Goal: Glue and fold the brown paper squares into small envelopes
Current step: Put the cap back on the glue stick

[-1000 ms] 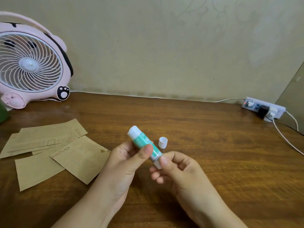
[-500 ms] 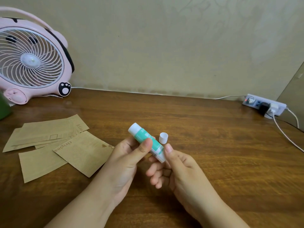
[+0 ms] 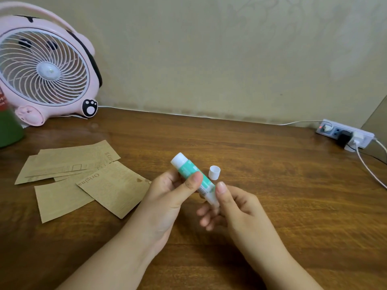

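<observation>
Over the middle of the desk, the left hand is gripping the glue stick with thumb curled over its green body, while the right hand is pinching its lower end. The cap is standing just behind them, and the papers are lying overlapped near the left edge, in front of the fan.

Two hands meet at the centre: the left hand and the right hand, with one glue stick between them. One loose white cap stands just beyond. At nine o'clock lie at least four brown paper pieces, overlapping. One pink fan stands at ten o'clock, one power strip at two, and one green object is at the left edge.
</observation>
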